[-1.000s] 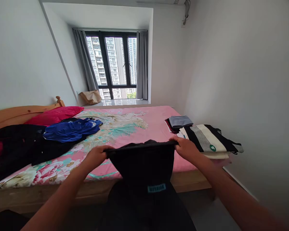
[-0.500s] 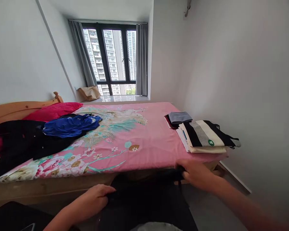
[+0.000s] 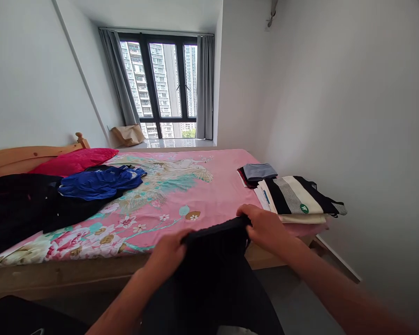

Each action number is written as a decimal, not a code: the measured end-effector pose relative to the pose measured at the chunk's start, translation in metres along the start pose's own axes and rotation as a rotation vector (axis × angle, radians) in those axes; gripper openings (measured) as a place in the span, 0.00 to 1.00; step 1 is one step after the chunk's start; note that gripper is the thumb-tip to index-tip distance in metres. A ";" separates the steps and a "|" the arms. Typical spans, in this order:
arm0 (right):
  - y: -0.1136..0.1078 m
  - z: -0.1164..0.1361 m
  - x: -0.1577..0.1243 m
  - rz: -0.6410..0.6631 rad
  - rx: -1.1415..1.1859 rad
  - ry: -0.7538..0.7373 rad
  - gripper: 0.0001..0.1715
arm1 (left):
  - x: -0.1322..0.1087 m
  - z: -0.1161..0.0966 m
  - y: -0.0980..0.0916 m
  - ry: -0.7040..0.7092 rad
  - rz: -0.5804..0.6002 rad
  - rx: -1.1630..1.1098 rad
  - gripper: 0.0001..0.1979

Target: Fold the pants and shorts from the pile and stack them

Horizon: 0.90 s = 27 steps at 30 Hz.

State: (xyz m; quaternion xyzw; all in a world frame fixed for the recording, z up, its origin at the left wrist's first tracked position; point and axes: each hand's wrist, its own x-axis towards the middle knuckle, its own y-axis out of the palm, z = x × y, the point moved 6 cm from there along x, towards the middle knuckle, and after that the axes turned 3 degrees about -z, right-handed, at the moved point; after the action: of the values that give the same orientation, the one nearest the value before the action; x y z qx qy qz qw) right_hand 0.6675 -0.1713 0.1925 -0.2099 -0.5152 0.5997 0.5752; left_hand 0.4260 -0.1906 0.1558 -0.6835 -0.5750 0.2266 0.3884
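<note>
At the near edge of the bed (image 3: 220, 197), both hands hold up a black garment (image 3: 212, 270) in front of the person. The left hand (image 3: 169, 253) grips the garment's top edge at its left end, with the fingers curled shut around the cloth. The right hand (image 3: 263, 227) grips the same edge at its right end, the fingers closed over the fold with the thumb side toward the camera. The top edge runs nearly level between the two hands, just above the bed's wooden side rail. The rest of the cloth hangs down toward the person's body and out of the bottom of the view.

The bed carries a pink sheet printed with flowers and a bird. On its right side, just beyond the right hand, lies a folded stack topped by a black, white and cream striped piece (image 3: 296, 200) with a small green round badge. Just behind that stack sits a smaller folded pile with a grey piece (image 3: 260, 171) on top.

On the left side of the bed, a loose blue garment (image 3: 99, 182) rests partly on a heap of black clothes (image 3: 24, 207). A bright pink pillow (image 3: 73, 161) lies behind them against the wooden headboard (image 3: 28, 154).

Beyond the bed, a brown paper bag (image 3: 128, 135) sits on the sill below a dark-framed window (image 3: 164, 86). Grey curtains flank the window, and tall buildings show outside.
</note>
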 end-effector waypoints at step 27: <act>0.008 0.038 -0.015 0.342 0.189 -0.128 0.34 | 0.025 -0.046 -0.056 -0.031 0.114 -0.202 0.14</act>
State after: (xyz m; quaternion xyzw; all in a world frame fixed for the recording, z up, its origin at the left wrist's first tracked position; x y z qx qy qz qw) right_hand 0.6361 -0.1979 0.1952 -0.2008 -0.4491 0.7465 0.4480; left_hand 0.4327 -0.1769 0.2306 -0.7473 -0.5610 0.1996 0.2951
